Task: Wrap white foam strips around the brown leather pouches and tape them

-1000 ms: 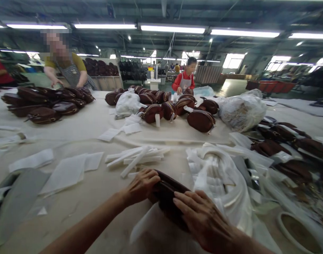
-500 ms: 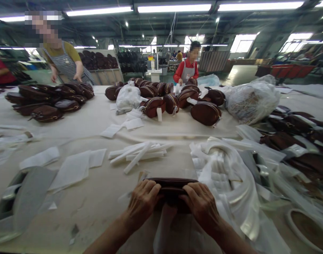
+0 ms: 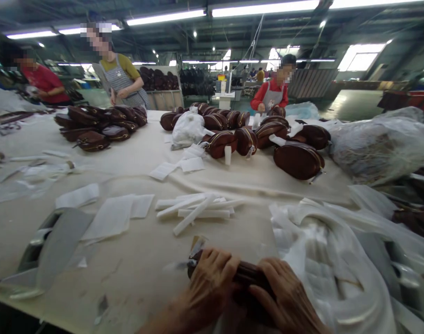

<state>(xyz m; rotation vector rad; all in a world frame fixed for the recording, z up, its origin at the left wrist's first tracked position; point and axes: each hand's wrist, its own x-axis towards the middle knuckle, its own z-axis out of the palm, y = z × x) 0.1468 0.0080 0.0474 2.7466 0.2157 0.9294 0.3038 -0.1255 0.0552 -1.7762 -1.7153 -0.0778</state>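
A dark brown leather bag (image 3: 248,273) lies at the near edge of the table, gripped from both sides. My left hand (image 3: 215,276) is closed over its left part, fingers curled across the top edge. At the right part, my right hand (image 3: 284,287) holds it with the fingers over the top and the thumb on the near side. Metal hardware and a scrap of clear wrapping show at the bag's left end. Its lower part is hidden by my hands and in shadow.
Rolled white foam strips (image 3: 194,208) lie ahead, flat white sheets (image 3: 109,215) to the left. A coil of white foam (image 3: 323,260) is at right. Finished brown bags (image 3: 298,160) stand farther back beside a large plastic sack (image 3: 382,144). Co-workers (image 3: 123,79) stand across the table.
The bag has tilted, its right end dropping toward me, and my hands have shifted right and closer in the picture. The view has turned left, bringing a red-sleeved person further into sight.
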